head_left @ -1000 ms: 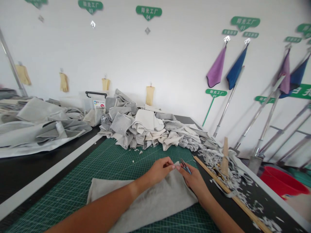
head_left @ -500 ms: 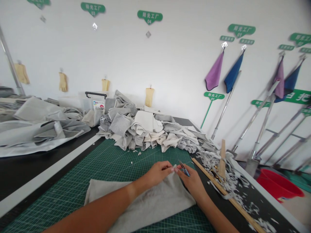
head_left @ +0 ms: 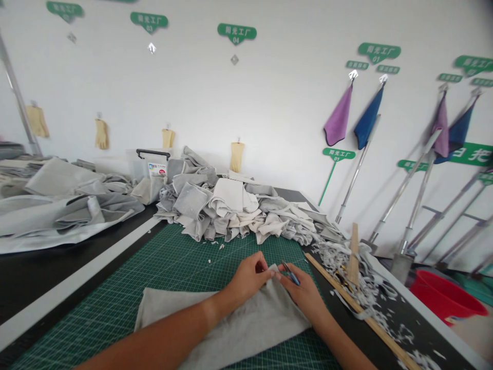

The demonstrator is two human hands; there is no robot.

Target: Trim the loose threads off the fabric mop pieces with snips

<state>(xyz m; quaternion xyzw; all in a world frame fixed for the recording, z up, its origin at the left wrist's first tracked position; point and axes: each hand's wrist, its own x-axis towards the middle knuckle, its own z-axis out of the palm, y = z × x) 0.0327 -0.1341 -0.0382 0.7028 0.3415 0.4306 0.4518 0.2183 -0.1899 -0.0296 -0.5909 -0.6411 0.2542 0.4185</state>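
A light grey piece of cloth (head_left: 239,318) lies on the green cutting mat (head_left: 185,262) in front of me, its far corner lifted. My left hand (head_left: 250,275) pinches that corner between thumb and fingers. Close beside it, my right hand (head_left: 296,288) also grips the corner with thumb and fingertip. Tucked in the right hand is a small tool with metal tips and blue handles, like thread snips (head_left: 291,273), pointing up and away from the cloth. Parts of the snips are hidden by the fingers.
A heap of grey cloths (head_left: 231,205) covers the mat's far end, and more fabric (head_left: 65,205) lies at left. On the right are wooden rulers (head_left: 352,257), scissors (head_left: 385,289) and fabric scraps (head_left: 370,277). A red bucket (head_left: 442,298) stands beyond the table edge.
The left hand has shifted slightly up and left, and more of the cloth corner shows between the fingers. The snips stay in the right hand.
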